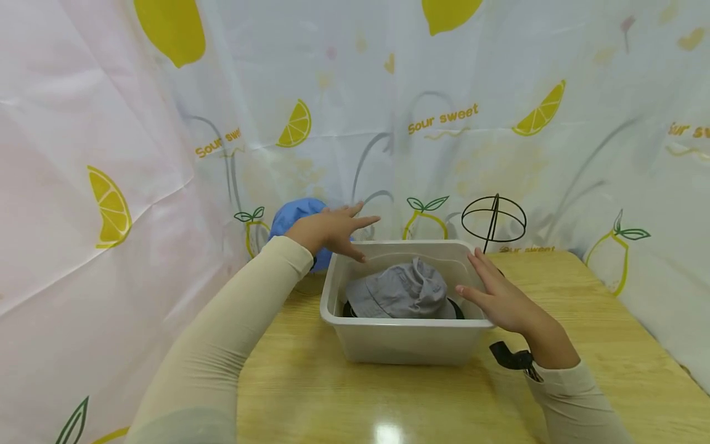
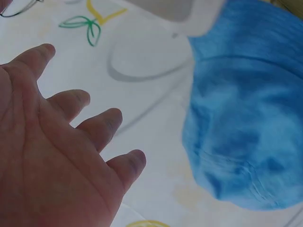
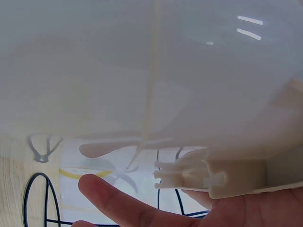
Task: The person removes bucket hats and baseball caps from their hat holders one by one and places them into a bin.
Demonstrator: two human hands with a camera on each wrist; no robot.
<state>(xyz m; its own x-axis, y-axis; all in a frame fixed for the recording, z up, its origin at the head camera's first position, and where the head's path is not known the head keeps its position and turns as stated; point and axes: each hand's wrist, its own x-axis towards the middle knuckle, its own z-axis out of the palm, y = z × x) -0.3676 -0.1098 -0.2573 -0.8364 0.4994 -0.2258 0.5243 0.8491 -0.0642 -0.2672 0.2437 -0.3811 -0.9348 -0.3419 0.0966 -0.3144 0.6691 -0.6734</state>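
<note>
A light grey plastic tub (image 1: 410,342) stands on the wooden table, holding a crumpled grey bucket hat (image 1: 396,290) with something black showing under its brim. Over the tub's back left corner my left hand (image 1: 330,231) hovers with fingers spread and nothing in it. Behind that hand is a blue bucket hat (image 1: 288,216), partly hidden; the left wrist view shows its crown (image 2: 246,123) apart from the fingers. My right hand (image 1: 505,302) is at the tub's right rim, fingers straight along the outside and thumb over the inside. The right wrist view shows the tub wall (image 3: 94,85) close above the fingers (image 3: 118,201).
A black wire hat stand (image 1: 493,219) rises behind the tub's right corner. Lemon-printed curtains (image 1: 344,80) hang behind and at both sides. The table (image 1: 322,394) extends in front of the tub and to its right.
</note>
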